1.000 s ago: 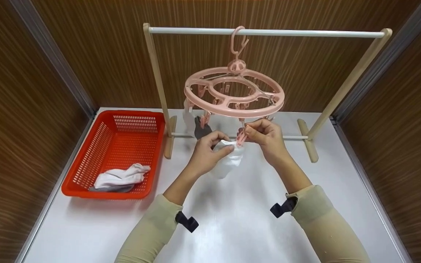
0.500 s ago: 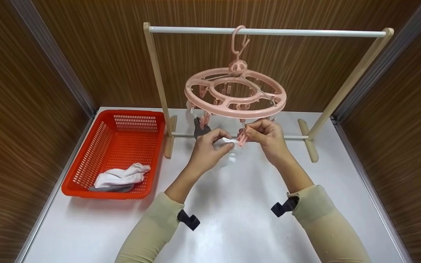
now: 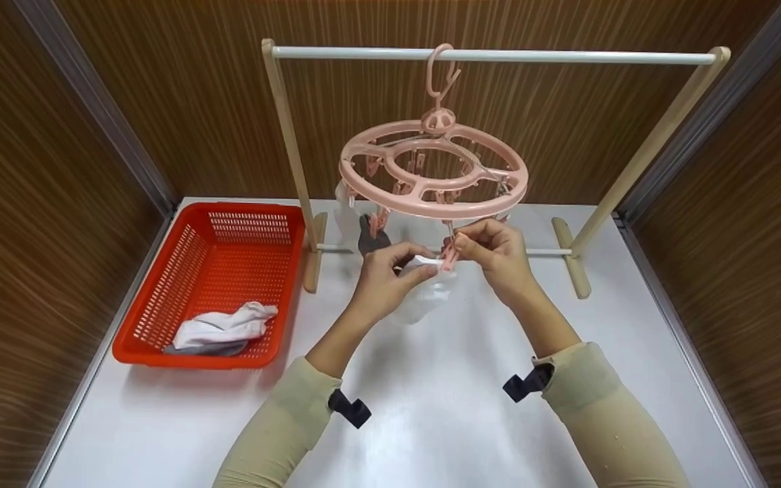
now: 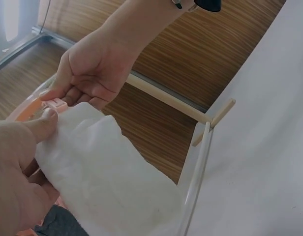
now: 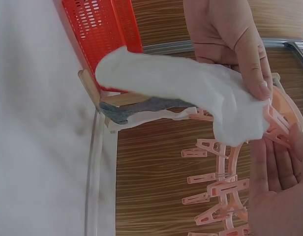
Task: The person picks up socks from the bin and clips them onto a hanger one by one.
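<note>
My left hand (image 3: pixel 390 274) pinches the top edge of a white sock (image 5: pixel 161 76) between thumb and fingers, and the sock hangs down below it. With thumb and fingers, my right hand (image 3: pixel 499 254) grips a pink clothespin (image 3: pixel 449 257) that dangles from a round pink clip hanger (image 3: pixel 421 205). The clothespin's tip meets the sock's edge right beside my left thumb. To the left on the same hanger, a grey sock (image 3: pixel 371 240) hangs from another clip. In the right wrist view, a second white piece (image 5: pixel 146 117) hangs beside the grey sock.
The hanger hooks over the white top bar (image 3: pixel 567 56) of a rack with wooden legs (image 3: pixel 648 152). A red basket (image 3: pixel 241 271) stands left, holding folded white and grey socks (image 3: pixel 224 329). Several unused clips (image 5: pixel 205 199) hang under the ring. Wood-grain panels (image 3: pixel 65 237) enclose the table.
Both hands stay almost in place at the clothespin. The hanging part of the white sock shifts and swings slightly below my left hand.
</note>
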The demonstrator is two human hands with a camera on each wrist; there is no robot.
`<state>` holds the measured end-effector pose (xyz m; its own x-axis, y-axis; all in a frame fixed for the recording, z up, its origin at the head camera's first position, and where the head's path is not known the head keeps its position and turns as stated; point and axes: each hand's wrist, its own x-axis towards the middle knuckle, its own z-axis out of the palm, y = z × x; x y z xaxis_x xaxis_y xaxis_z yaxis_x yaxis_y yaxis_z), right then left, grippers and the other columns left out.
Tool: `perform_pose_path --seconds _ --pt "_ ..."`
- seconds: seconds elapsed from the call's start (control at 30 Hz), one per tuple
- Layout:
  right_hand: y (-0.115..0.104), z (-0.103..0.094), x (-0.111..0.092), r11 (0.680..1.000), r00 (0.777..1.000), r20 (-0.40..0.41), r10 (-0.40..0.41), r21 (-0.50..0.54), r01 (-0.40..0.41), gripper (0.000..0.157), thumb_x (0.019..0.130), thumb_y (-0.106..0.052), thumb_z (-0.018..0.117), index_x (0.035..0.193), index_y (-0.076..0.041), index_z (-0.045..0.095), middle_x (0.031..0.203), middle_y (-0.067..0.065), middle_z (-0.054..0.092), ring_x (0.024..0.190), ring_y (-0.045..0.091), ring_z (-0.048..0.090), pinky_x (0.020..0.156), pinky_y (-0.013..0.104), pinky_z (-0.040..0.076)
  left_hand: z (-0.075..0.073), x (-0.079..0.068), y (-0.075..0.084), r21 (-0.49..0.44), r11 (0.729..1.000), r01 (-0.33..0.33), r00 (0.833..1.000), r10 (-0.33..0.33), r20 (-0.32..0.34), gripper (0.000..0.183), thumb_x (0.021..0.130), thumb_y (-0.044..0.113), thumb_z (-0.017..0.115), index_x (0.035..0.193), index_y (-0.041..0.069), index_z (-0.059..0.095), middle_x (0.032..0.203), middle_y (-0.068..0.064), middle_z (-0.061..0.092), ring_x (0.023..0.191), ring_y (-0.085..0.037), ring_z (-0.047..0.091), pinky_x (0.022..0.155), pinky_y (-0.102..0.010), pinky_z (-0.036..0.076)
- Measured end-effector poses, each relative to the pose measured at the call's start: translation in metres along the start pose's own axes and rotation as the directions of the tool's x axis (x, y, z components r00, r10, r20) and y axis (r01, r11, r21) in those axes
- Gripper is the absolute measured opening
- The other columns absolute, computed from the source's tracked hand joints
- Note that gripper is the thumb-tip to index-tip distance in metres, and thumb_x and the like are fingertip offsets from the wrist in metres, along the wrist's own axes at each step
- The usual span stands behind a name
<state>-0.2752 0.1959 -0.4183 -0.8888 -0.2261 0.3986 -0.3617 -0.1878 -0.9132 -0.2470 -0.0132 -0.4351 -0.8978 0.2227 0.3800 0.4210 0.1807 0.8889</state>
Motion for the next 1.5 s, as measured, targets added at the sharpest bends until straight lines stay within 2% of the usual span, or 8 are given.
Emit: perform_pose_path --seconds 0.1,0.2,0.43,0.6,0.8,0.93,1.1,1.5 --pt "0.0002 -0.0002 0.0002 1.000 1.000 -0.011 -0.023 0.006 0.024 0.010 0.092 0.006 0.064 0.097 0.014 0.063 0.086 0.012 0.073 0.075 0.019 0.072 0.072 0.032 0.061 -0.0015 -0.0010 -0.0019 -0.072 0.997 0.009 1.000 -0.008 0.015 0.024 0.090 0.022 0.074 0.112 0.012 0.076 0.104 0.000 0.076 0.079 -0.010 0.059 0.069 -0.022 0.049" --pt "0.0003 0.0001 0.0006 1.000 1.000 -0.013 -0.022 0.022 0.022 0.010 0.092 0.006 0.064 0.097 0.015 0.063 0.086 0.012 0.073 0.075 0.019 0.073 0.072 0.033 0.061 -0.0021 -0.0009 -0.0026 -0.115 0.993 0.002 1.000 -0.002 0.000 0.025 0.092 0.019 0.072 0.114 0.007 0.074 0.105 -0.005 0.076 0.080 -0.011 0.063 0.069 -0.021 0.051" --pt "-0.0004 0.0003 0.0021 1.000 1.000 0.021 0.005 -0.005 -0.005 0.016 0.092 0.002 0.067 0.102 0.014 0.064 0.089 0.013 0.073 0.076 0.020 0.073 0.074 0.035 0.061 -0.0021 0.0007 -0.0003 -0.018 1.000 -0.009 0.999 0.008 -0.033 0.015 0.090 0.019 0.074 0.102 0.011 0.074 0.098 0.000 0.075 0.085 -0.010 0.067 0.076 -0.026 0.057" --pt "-0.0023 -0.0030 0.0021 1.000 0.999 0.034 -0.008 -0.023 0.008 0.017 0.092 0.000 0.068 0.102 0.014 0.064 0.089 0.013 0.073 0.076 0.020 0.073 0.075 0.035 0.061 -0.0038 0.0024 0.0007 0.036 0.999 -0.001 1.000 0.001 -0.001 0.015 0.089 0.020 0.075 0.102 0.012 0.076 0.093 0.001 0.074 0.082 -0.009 0.067 0.077 -0.031 0.058" --pt "-0.0022 -0.0046 0.0033 0.999 0.997 0.072 -0.041 -0.007 0.042 0.015 0.093 0.002 0.065 0.099 0.016 0.063 0.086 0.013 0.073 0.072 0.020 0.073 0.073 0.035 0.061 -0.0043 0.0037 0.0026 0.082 0.997 -0.001 1.000 -0.001 0.018 0.017 0.089 0.022 0.076 0.103 0.012 0.077 0.090 0.002 0.074 0.078 -0.008 0.067 0.074 -0.028 0.058" --pt "-0.0030 -0.0042 0.0036 0.999 0.997 0.073 -0.033 -0.012 0.034 0.014 0.092 0.004 0.066 0.098 0.016 0.064 0.086 0.013 0.073 0.074 0.019 0.073 0.074 0.034 0.061 -0.0004 0.0056 0.0037 0.086 0.996 -0.037 0.999 0.038 -0.004 0.018 0.089 0.026 0.075 0.103 0.015 0.079 0.092 0.004 0.076 0.078 -0.006 0.069 0.073 -0.030 0.059" --pt "-0.0033 -0.0046 0.0049 1.000 0.997 0.080 -0.024 -0.007 0.025 0.013 0.092 0.004 0.066 0.098 0.015 0.064 0.087 0.013 0.073 0.075 0.018 0.073 0.075 0.031 0.061 0.0025 0.0074 0.0048 0.078 0.994 -0.080 0.996 0.082 -0.026 0.020 0.090 0.028 0.074 0.105 0.016 0.080 0.099 0.005 0.077 0.087 -0.006 0.069 0.079 -0.029 0.058" --pt "-0.0007 -0.0022 0.0053 0.998 0.997 0.077 -0.004 -0.069 0.010 0.019 0.092 0.000 0.067 0.105 0.015 0.064 0.091 0.012 0.073 0.081 0.019 0.072 0.078 0.029 0.060 0.0022 0.0076 0.0046 0.084 0.995 -0.051 0.998 0.053 -0.024 0.019 0.090 0.026 0.074 0.105 0.014 0.079 0.096 0.005 0.077 0.080 -0.006 0.068 0.076 -0.030 0.058"
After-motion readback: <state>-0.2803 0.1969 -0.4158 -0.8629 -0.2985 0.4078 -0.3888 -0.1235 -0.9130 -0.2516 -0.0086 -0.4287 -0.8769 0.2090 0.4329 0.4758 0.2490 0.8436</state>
